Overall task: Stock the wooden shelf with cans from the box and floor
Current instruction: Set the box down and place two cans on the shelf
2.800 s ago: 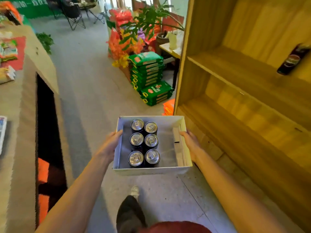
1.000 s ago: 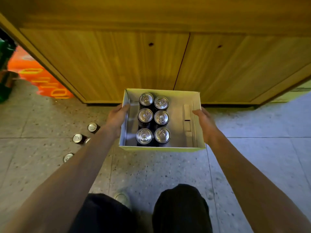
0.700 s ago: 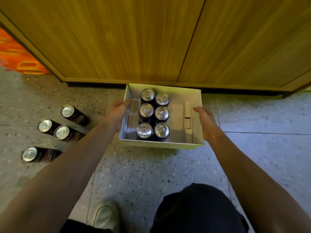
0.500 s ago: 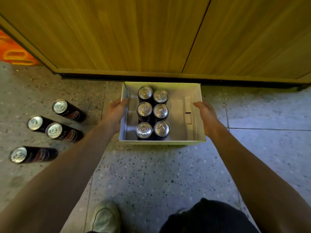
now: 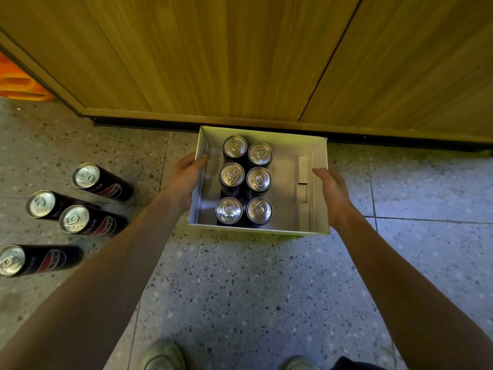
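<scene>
A white cardboard box sits low over the floor, right in front of the wooden shelf's base. Several black cans with silver tops stand inside it in two columns, toward its left half. My left hand grips the box's left wall, thumb over the rim. My right hand presses flat against the outside of the right wall. Whether the box rests on the floor I cannot tell. Several more black cans stand on the floor to the left of my left forearm.
An orange crate shows at the far left beside the shelf. A dark gap runs under the shelf's bottom edge. My shoes are at the bottom of the view on the speckled tile floor.
I have turned from the room to face the shelf's base and bent down. The box has come down close to the floor, both hands still on it. The floor cans came into view.
</scene>
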Demonstrator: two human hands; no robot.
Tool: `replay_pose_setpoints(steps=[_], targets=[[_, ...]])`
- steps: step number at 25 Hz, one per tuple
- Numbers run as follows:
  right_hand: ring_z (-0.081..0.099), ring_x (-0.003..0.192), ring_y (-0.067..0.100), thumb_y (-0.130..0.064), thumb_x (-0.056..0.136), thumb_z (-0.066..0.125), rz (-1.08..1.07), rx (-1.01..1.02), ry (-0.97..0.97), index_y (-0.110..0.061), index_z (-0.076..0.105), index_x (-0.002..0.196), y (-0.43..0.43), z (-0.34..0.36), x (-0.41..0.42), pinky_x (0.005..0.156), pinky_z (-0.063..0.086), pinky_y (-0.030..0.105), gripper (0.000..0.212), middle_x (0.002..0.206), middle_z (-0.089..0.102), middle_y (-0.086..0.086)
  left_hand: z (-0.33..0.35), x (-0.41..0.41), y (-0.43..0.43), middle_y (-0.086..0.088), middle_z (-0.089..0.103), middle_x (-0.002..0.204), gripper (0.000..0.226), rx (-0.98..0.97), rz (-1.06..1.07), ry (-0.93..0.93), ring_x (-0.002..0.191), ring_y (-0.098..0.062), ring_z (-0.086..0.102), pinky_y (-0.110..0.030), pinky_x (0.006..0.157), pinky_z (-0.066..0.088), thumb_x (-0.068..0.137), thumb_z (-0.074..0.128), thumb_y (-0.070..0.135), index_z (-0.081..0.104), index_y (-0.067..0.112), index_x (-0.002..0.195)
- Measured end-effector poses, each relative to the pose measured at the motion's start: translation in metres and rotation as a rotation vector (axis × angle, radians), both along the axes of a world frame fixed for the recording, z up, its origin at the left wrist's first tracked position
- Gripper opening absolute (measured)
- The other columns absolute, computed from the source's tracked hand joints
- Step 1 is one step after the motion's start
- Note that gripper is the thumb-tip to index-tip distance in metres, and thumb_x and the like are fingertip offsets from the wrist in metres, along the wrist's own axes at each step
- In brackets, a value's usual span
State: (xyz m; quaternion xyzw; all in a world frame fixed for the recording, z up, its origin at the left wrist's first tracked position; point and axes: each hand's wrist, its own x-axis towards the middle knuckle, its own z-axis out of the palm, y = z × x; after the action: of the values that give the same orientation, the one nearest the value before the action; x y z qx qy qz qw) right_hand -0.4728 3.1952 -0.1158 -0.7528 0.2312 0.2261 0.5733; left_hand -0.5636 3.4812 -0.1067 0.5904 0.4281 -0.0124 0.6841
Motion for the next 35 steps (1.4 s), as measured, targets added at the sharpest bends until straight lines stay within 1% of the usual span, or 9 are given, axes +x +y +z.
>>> replay_pose_setpoints(steps=[3,6,8,11,15,18,21,25,35], targets=[[0.050,0.112,0.012,-0.034,0.090,0.064,0.020,0.018,-0.031,-0.028,0.062,0.131,-0.001,0.000,-0.003,0.095,0.033,0.034,0.041,0.122,0.059,-0.010,-0.004,-0.003,-0.001,0.000,0.074,0.098,0.015,0.031,0.003,-0.018,0.104,-0.024,0.065,-0.038,0.096,0.051,0.098,0.061,0.030,0.073,0.025,0.106],[0.057,0.096,0.001,-0.030,0.092,0.063,0.023,0.041,-0.113,-0.037,0.068,0.100,0.000,0.003,-0.004,0.086,0.039,0.030,0.012,0.101,0.066,-0.020,-0.002,-0.005,-0.003,0.009,0.071,0.088,0.015,0.092,0.007,-0.034,0.094,-0.013,0.062,-0.027,0.079,0.046,0.098,0.061,0.032,0.073,0.025,0.105],[0.062,0.101,0.008,-0.027,0.095,0.061,0.054,0.025,-0.201,-0.030,0.069,0.110,0.000,0.007,-0.007,0.080,0.047,0.030,0.017,0.106,0.070,-0.011,0.001,-0.014,-0.006,0.007,0.070,0.090,0.014,0.137,0.007,-0.046,0.092,-0.013,0.062,-0.026,0.075,0.048,0.097,0.063,0.033,0.072,0.024,0.102],[0.061,0.117,0.017,-0.027,0.098,0.060,0.128,-0.106,-0.362,-0.021,0.061,0.131,-0.002,0.008,-0.016,0.098,0.052,0.041,0.034,0.125,0.068,-0.002,0.010,-0.038,-0.013,0.010,0.074,0.094,0.020,0.197,-0.008,-0.193,0.092,-0.008,0.071,-0.015,0.060,0.055,0.095,0.067,0.032,0.071,0.022,0.112],[0.045,0.134,0.008,-0.039,0.095,0.061,0.235,-0.298,-0.708,-0.022,0.046,0.145,-0.005,0.015,-0.050,0.107,0.040,0.028,0.055,0.149,0.047,-0.005,0.016,-0.068,-0.016,0.010,0.071,0.120,0.041,0.490,-0.142,-0.340,0.115,-0.006,0.066,-0.026,0.094,0.054,0.089,0.073,0.041,0.066,0.022,0.125],[0.049,0.131,0.006,-0.048,0.093,0.061,0.430,-0.244,-0.751,-0.024,0.048,0.144,0.001,0.019,-0.077,0.105,0.042,0.022,0.058,0.144,0.051,-0.008,0.022,-0.079,-0.022,0.006,0.065,0.123,0.052,0.788,-0.318,-0.419,0.118,-0.010,0.062,-0.029,0.097,0.052,0.083,0.074,0.051,0.065,0.021,0.125],[0.057,0.118,0.005,-0.063,0.087,0.063,0.663,-0.262,-0.701,-0.026,0.052,0.138,0.013,0.022,-0.097,0.097,0.052,0.030,0.064,0.132,0.058,-0.008,0.024,-0.088,-0.037,0.011,0.066,0.118,0.065,0.736,-0.508,-0.386,0.109,-0.001,0.064,-0.026,0.093,0.056,0.073,0.079,0.058,0.064,0.024,0.127],[0.060,0.108,0.012,-0.065,0.077,0.071,0.799,-0.360,-0.687,-0.027,0.054,0.128,0.028,0.021,-0.105,0.087,0.055,0.036,0.066,0.122,0.061,-0.005,0.016,-0.088,-0.044,0.002,0.067,0.124,0.080,0.776,-0.683,-0.282,0.113,-0.012,0.064,-0.036,0.096,0.054,0.064,0.090,0.049,0.061,0.016,0.131],[0.067,0.090,0.017,-0.043,0.078,0.080,0.749,-0.330,-0.678,-0.017,0.065,0.113,0.043,0.016,-0.103,0.077,0.057,0.041,0.046,0.102,0.069,0.000,0.017,-0.075,-0.032,0.011,0.073,0.102,0.053,0.574,-0.765,-0.277,0.095,-0.006,0.069,-0.042,0.086,0.058,0.067,0.093,0.031,0.066,0.022,0.112]])
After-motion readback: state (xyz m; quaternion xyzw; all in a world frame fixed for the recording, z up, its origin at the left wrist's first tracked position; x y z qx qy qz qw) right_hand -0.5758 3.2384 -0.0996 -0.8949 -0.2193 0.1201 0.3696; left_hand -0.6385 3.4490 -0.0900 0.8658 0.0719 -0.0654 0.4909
